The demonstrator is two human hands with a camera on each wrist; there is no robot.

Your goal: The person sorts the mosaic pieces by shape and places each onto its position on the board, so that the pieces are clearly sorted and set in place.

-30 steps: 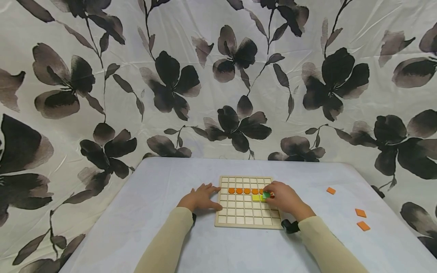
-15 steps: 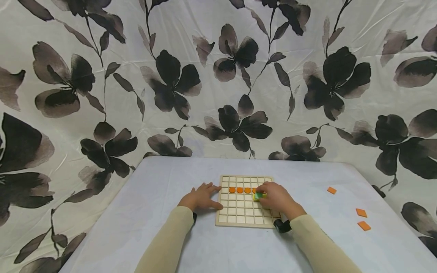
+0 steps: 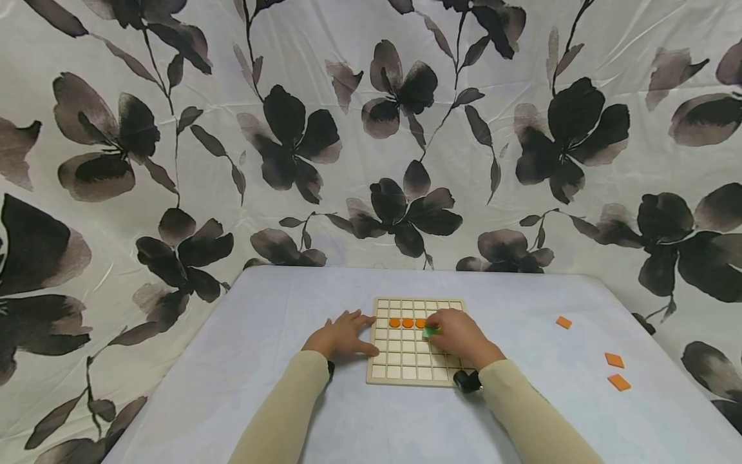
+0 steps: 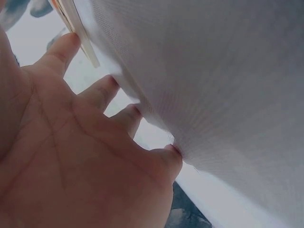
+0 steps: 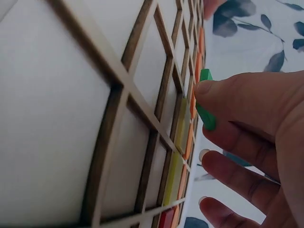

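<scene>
A wooden grid board (image 3: pixel 408 372) lies on the table between both hands. My right hand (image 3: pixel 460 336) pinches a green tile (image 5: pixel 206 99) between thumb and forefinger, just over the board; its other fingers are loosely bent. In the head view the green tile (image 3: pixel 428 332) shows beside a row of orange round pieces (image 3: pixel 408 323). The right wrist view reveals yellow tiles (image 5: pixel 173 178) and a red piece (image 5: pixel 166 218) in cells, which my right hand hides from the head camera. Fingers spread, my left hand (image 3: pixel 342 335) touches the board's left edge.
Three loose orange tiles (image 3: pixel 614 360) lie on the right side of the white-covered table (image 3: pixel 278 309). A floral cloth (image 3: pixel 324 148) hangs behind the table's far edge. Each wrist wears a dark camera band (image 3: pixel 467 381).
My right hand has slid left across the board with the green tile, now covering the yellow tiles and more of the orange row in the head view. My left hand has stayed put.
</scene>
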